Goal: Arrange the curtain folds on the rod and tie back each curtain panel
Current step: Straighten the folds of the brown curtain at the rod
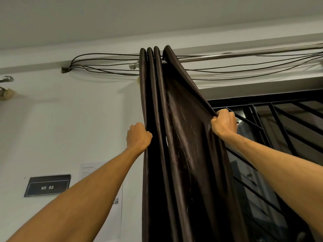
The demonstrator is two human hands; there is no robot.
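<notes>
A dark brown curtain panel (183, 137) hangs from a chrome rod (227, 56) near the ceiling, bunched into several narrow folds at the rod's left end. My left hand (139, 136) grips the panel's left edge at about mid height. My right hand (224, 123) grips the right edge and holds it out to the right, so the rightmost fold is stretched at a slant away from the others. The panel's lower part runs out of the bottom of the view.
Dark cables (104, 63) run along the wall beside and behind the rod. A window with a black metal grille (279, 128) is at the right. On the white wall at lower left hang a dark sign (47, 186) reading WS 05 and a sheet of paper (108, 198).
</notes>
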